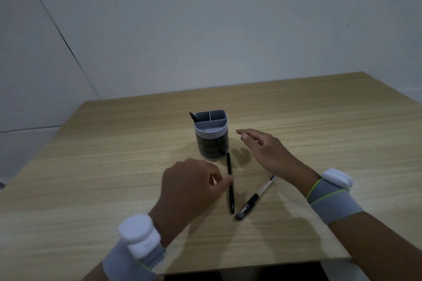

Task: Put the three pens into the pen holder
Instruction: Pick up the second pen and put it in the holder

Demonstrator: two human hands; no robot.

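Black pen (230, 191) on table, left hand (189, 186) fingertips touching it.

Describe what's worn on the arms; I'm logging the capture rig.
Both hands, left and right, are bare. Each wrist has a grey wristband with yellow-green edging, carrying a rounded white device. No sleeves or cables show.

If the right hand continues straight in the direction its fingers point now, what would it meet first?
The right hand points left and slightly away, toward the pen holder. It would probably meet the holder's upper right side first. The hand's height is unclear, so it might pass just above or in front of the rim.
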